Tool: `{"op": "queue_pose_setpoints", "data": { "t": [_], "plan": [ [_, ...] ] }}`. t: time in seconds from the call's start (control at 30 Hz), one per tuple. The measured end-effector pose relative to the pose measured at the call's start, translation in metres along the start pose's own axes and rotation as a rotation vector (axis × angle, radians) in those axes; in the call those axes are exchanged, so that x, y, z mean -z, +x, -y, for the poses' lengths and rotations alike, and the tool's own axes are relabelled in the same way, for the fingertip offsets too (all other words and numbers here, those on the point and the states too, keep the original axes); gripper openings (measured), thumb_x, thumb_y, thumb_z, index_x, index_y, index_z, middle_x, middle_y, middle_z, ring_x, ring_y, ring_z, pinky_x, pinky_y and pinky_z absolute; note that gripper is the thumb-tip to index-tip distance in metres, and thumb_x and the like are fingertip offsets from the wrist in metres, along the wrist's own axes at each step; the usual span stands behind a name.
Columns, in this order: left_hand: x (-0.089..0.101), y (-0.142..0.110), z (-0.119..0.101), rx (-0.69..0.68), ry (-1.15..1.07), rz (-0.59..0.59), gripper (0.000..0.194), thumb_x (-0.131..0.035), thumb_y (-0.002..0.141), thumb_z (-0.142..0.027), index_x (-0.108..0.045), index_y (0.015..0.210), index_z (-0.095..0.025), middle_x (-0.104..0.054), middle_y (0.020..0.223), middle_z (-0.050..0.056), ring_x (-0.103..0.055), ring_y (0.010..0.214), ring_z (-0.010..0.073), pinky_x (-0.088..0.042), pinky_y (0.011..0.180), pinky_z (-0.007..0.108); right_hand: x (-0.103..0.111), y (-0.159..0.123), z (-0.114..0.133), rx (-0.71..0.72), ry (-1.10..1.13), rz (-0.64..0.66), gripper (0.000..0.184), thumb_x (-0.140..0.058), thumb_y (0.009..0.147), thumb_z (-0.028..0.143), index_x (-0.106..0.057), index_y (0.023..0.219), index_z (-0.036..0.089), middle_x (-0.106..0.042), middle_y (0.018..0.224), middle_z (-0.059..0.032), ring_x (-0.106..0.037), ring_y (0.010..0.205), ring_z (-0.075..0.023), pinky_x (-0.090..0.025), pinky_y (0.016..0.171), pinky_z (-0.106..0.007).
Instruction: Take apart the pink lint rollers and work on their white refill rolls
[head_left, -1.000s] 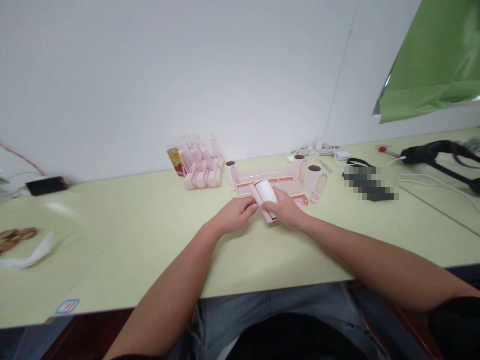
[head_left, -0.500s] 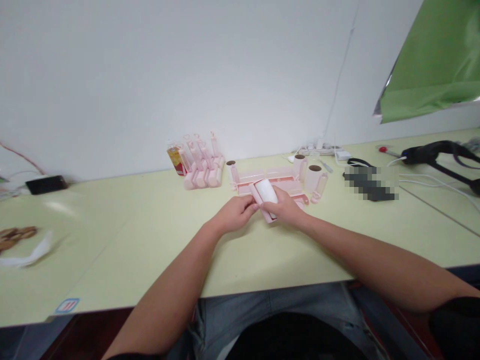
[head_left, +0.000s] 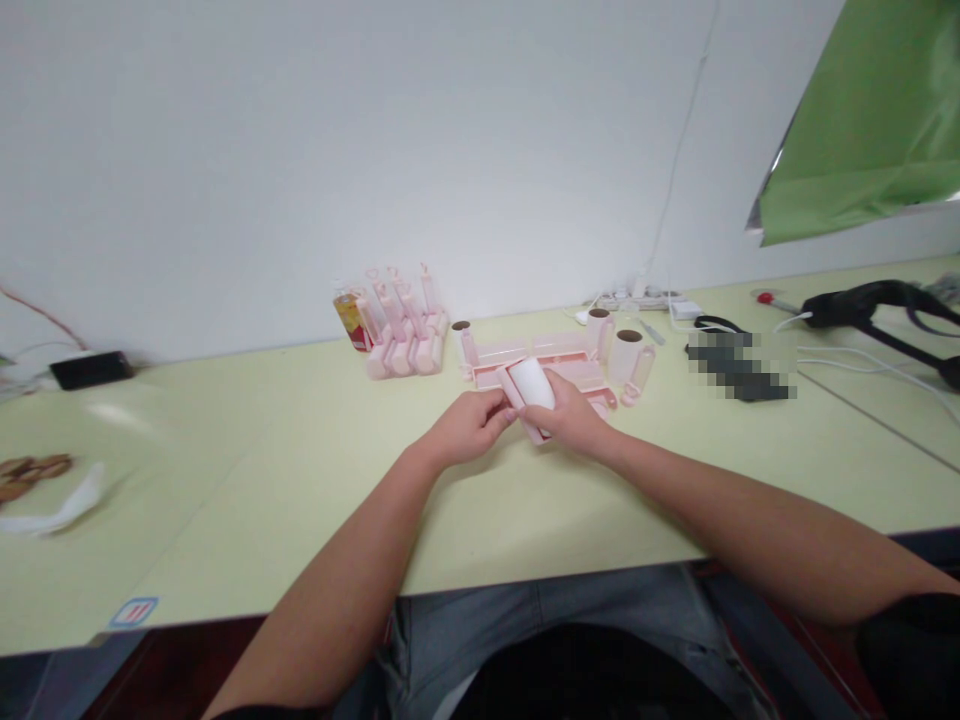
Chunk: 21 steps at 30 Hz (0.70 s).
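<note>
My left hand [head_left: 466, 427] and my right hand [head_left: 568, 416] meet over a pink lint roller with a white roll [head_left: 531, 383] on the pale green table [head_left: 300, 480]. The right hand wraps round the roll and its pink case. The left hand's fingers are pinched against the roller's left side. Behind them lie several pink cases [head_left: 559, 362] and two upright rolls with brown cores [head_left: 628, 357].
A cluster of assembled pink rollers [head_left: 405, 335] and a small bottle [head_left: 352, 318] stand at the back by the wall. A power strip [head_left: 637, 298], cables and black gear [head_left: 877, 305] are at the right. A black box [head_left: 91, 370] and white scraps [head_left: 52, 512] lie at the left.
Both hands and the roller have shifted very slightly upward; otherwise nothing has visibly changed.
</note>
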<state>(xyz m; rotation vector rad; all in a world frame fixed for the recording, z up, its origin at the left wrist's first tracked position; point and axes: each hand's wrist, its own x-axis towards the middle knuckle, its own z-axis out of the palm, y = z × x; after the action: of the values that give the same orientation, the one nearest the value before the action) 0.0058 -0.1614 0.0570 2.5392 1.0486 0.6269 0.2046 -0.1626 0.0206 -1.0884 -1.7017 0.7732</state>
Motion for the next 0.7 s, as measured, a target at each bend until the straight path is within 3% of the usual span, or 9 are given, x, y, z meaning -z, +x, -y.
{"op": "queue_pose_setpoints", "data": {
  "t": [0.23,0.37,0.53,0.63,0.7],
  "plan": [
    [0.005,0.000,-0.002,-0.022,-0.044,-0.017,0.034,-0.050,0.095,-0.042,-0.059,0.077,-0.014,-0.054,0.065,-0.001,-0.048,0.060,0.0117,-0.034,0.059,0.024,0.001,-0.001,0.004,0.015,0.074,-0.005,0.048,-0.065,0.071,0.032,-0.059,0.115,0.015,-0.066,0.099,-0.0064,-0.059,0.084,-0.0228,-0.048,0.076,-0.035],
    [0.017,-0.002,0.005,-0.019,-0.147,-0.036,0.033,-0.054,0.093,-0.044,-0.066,0.091,-0.014,-0.057,0.069,-0.001,-0.048,0.062,0.0106,-0.037,0.060,0.023,0.005,-0.004,0.015,0.063,0.120,-0.048,0.042,-0.066,0.071,0.031,-0.060,0.109,0.014,-0.063,0.094,-0.0042,-0.056,0.081,-0.0207,-0.046,0.073,-0.032],
    [0.033,-0.006,0.022,0.093,-0.261,-0.175,0.037,-0.057,0.091,-0.048,-0.069,0.092,-0.013,-0.060,0.071,0.001,-0.050,0.060,0.0100,-0.038,0.056,0.022,0.012,0.000,0.015,-0.008,0.183,-0.183,0.037,-0.067,0.073,0.036,-0.060,0.103,0.015,-0.060,0.085,-0.0019,-0.053,0.076,-0.0183,-0.044,0.066,-0.029],
    [0.038,-0.008,0.025,0.137,-0.292,-0.252,0.036,-0.062,0.088,-0.049,-0.068,0.087,-0.013,-0.058,0.065,-0.001,-0.046,0.054,0.0083,-0.035,0.051,0.020,0.008,0.001,0.010,-0.108,0.332,-0.175,0.037,-0.068,0.073,0.037,-0.058,0.102,0.017,-0.060,0.084,-0.0012,-0.054,0.072,-0.0169,-0.045,0.060,-0.027],
    [0.040,-0.007,0.022,0.134,-0.304,-0.349,0.034,-0.065,0.086,-0.047,-0.067,0.083,-0.013,-0.057,0.062,-0.001,-0.045,0.052,0.0077,-0.035,0.050,0.020,0.003,0.000,0.010,-0.170,0.456,-0.104,0.037,-0.068,0.074,0.037,-0.056,0.104,0.018,-0.061,0.085,-0.0013,-0.056,0.068,-0.0164,-0.047,0.056,-0.027]
  ]
}}
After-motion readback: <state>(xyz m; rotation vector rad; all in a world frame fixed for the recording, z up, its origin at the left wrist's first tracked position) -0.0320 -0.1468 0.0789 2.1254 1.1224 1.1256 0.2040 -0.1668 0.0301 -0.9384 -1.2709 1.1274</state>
